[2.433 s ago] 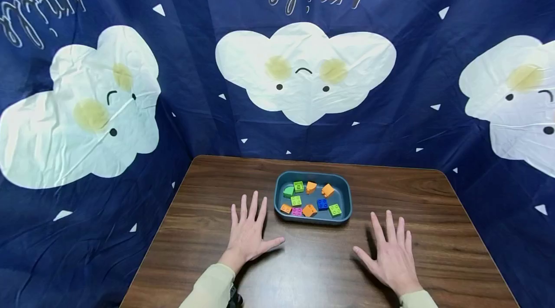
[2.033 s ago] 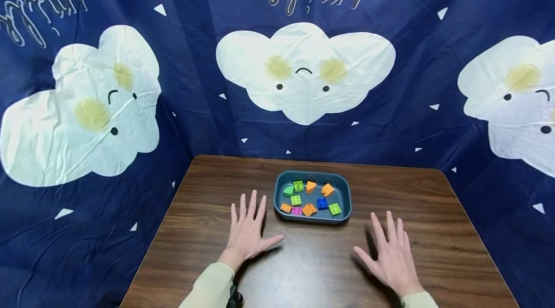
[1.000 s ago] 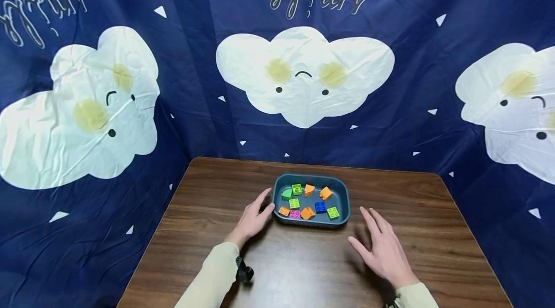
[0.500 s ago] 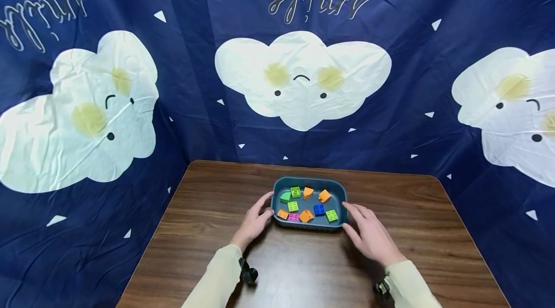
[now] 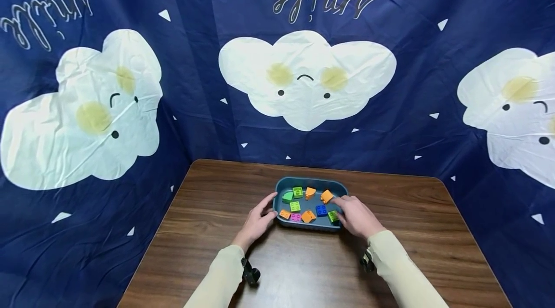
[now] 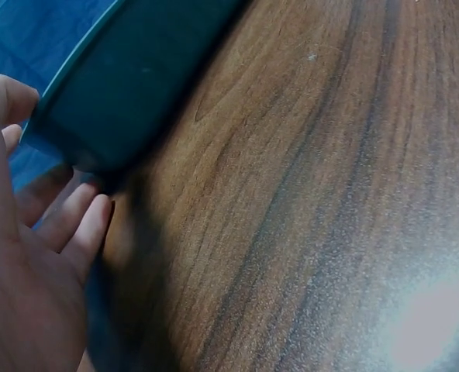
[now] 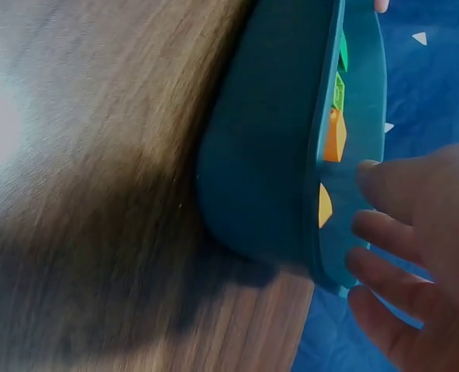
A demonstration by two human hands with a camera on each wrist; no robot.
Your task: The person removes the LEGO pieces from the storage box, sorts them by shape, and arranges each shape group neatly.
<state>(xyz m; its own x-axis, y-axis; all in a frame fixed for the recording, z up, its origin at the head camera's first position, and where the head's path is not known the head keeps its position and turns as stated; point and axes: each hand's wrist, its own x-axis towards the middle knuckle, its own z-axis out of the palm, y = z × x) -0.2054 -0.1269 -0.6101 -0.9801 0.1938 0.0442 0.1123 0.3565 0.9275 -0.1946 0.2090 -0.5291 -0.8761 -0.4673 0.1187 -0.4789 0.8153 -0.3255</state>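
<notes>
The right hand [image 5: 357, 216] leans over its end of a dark blue-green box-shaped tray [image 5: 312, 181] with round corners. Its thumb and fingers are apart, with nothing between them that I can see. Near its thumb is a lime green square toy brick [image 5: 333, 216], and near its pointing finger is an orange slanted toy brick [image 5: 326, 196]. I cannot tell if it touches them.

The left hand [image 5: 257, 223] is at the other end of the tray. Its thumb and pointing finger are apart at the rim, and its lower fingers are by the outside wall. I cannot tell how hard they press.

Half a second ago the right hand was at the edge of the tray; now its fingertips are past the rim. At the start, both hands were spread out and away from the tray. The tray and bricks lie about the same as before.

Just past the right fingertips is a dark blue square brick [image 5: 321, 210]. Closer to the left fingers are a pink brick [image 5: 296, 218], a small orange brick [image 5: 284, 214] and a green curved brick [image 5: 288, 196].

Behind the hands are pale cream sleeves [image 5: 218, 274]. Under them is a shiny brown wooden table [image 5: 299, 269]. Farther out hangs dark blue cloth [image 5: 191, 81] with white clouds.
</notes>
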